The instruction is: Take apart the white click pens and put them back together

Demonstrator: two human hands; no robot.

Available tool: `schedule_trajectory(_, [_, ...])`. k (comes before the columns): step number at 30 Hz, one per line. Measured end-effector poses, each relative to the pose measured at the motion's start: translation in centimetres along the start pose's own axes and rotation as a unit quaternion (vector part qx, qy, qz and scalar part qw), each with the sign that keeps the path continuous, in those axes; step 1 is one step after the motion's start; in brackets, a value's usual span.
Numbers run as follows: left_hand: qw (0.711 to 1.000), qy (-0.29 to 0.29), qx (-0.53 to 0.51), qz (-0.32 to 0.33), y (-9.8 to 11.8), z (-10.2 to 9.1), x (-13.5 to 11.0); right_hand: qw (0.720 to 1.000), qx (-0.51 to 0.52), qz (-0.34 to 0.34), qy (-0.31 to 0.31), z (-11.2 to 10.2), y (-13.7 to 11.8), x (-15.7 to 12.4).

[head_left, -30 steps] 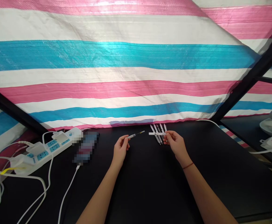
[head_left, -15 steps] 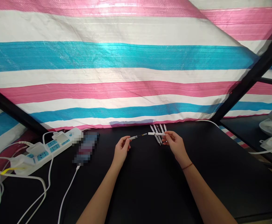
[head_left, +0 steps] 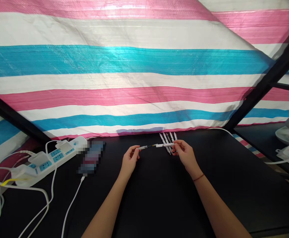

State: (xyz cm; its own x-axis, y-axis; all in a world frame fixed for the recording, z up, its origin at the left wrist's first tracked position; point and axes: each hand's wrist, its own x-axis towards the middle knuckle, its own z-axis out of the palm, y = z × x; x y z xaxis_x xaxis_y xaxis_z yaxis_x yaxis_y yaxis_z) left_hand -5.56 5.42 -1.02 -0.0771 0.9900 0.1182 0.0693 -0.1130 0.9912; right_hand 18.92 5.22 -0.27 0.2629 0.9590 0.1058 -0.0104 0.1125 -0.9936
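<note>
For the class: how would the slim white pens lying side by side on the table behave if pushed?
The slim white pens look stiff and probably light. Their round barrels seem apt to roll on the black tabletop, and the row may shift together.

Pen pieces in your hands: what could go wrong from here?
The thin pen piece in your left hand seems to meet the white pen tube in your right hand. If they are pushed together crooked, the thin piece might bend or snap.

Your right hand is also right by the row of pens. It could bump them, and they might roll out of line.
</note>
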Motion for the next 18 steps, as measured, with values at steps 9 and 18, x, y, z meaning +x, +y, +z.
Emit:
schedule_trajectory(9, [1.0, -0.001, -0.005, 0.003, -0.27, -0.02, 0.1, 0.999, 0.019, 0.002, 0.026, -0.22, 0.26, 0.2])
schedule_trajectory(18, [1.0, 0.0, -0.011, 0.002, -0.35, 0.0, 0.09, 0.999, 0.027, 0.012, 0.031, -0.04, -0.18, -0.01])
